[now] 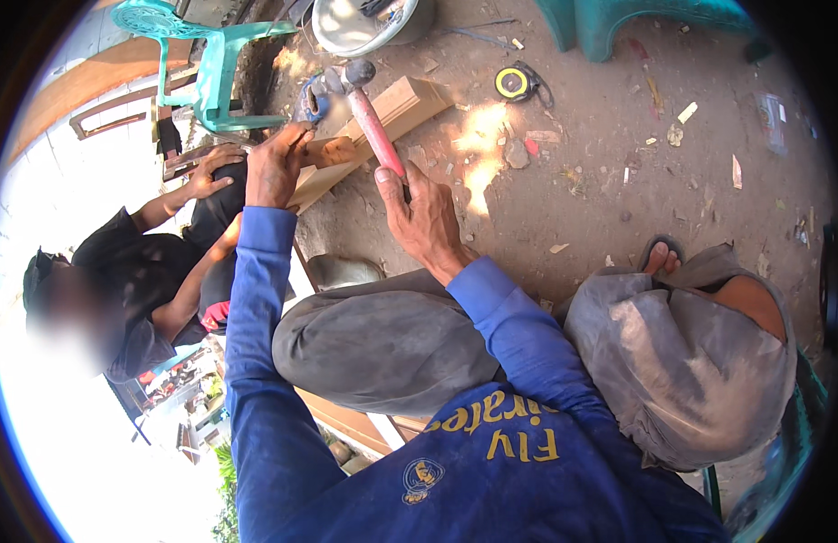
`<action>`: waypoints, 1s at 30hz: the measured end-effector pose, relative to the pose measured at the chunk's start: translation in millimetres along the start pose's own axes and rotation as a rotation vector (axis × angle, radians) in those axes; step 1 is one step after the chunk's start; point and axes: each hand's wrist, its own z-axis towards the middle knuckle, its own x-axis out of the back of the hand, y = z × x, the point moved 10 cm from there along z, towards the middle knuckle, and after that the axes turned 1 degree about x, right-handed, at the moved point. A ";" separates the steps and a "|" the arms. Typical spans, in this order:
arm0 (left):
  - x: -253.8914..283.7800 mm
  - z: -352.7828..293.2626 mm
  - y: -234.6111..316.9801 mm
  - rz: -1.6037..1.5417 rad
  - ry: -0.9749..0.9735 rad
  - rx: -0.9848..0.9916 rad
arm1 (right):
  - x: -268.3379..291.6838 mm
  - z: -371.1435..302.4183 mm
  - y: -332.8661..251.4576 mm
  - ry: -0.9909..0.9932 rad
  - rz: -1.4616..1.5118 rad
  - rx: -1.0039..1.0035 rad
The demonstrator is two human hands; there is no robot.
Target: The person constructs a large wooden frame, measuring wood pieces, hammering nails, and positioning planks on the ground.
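Observation:
My right hand (423,213) is wrapped round the handle of a hammer (375,128). The handle is red, and the dark grey head points up and away from me, over a pale wooden beam (410,110). To its left, my left hand (274,170) is closed beside a short wooden piece (330,151) that meets the beam. What its bent fingers hold, if anything, is too small to make out. A blue and grey object (316,101) of unclear kind lies just beyond my left fingers, partly behind the hammer head.
A person in black (156,258) sits close on the left, hands near the wood. Around us are a green plastic chair (215,81), a bucket (351,32), a yellow-black tape measure (512,83) and another green plastic seat (609,27). Wood scraps (688,112) litter the dirt ground.

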 end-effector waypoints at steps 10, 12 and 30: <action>-5.0 -13.0 -3.7 -0.049 0.049 -0.109 | -2.4 -16.2 11.1 0.089 0.071 0.057; -4.7 -10.7 -5.1 -0.038 0.064 -0.136 | -9.3 -16.1 14.9 0.038 0.020 0.037; -5.7 4.6 -1.1 0.206 0.043 -0.009 | 27.5 22.3 -4.0 0.077 -0.047 -0.090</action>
